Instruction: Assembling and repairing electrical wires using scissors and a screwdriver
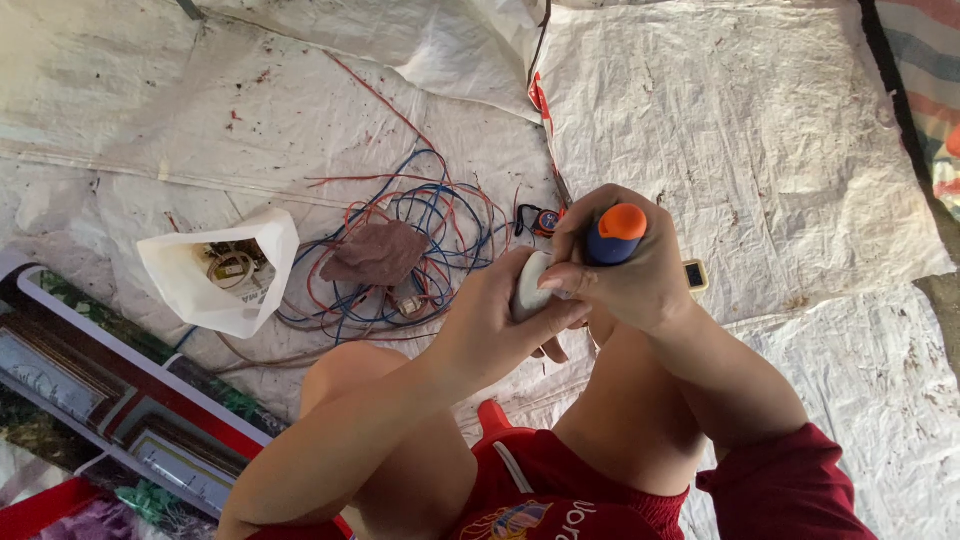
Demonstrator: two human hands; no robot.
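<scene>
Seated on floor sheeting (760,150), person's right hand (630,270) grips screwdriver (614,234) upright, handle toward camera, tip down w/ small white part (530,285) clasped in left hand (495,320); wire tangle (420,220) beyond.

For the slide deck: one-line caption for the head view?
Right hand drives an orange-capped screwdriver into a white part held by left hand.

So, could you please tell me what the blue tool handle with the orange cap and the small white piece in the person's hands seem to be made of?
The blue tool handle with the orange cap, gripped in the right hand, looks like smooth moulded plastic, with solid colours and a slight sheen. The small white rounded piece in the left hand seems plastic too, matte and uniform, though fingers hide most of it.
</scene>
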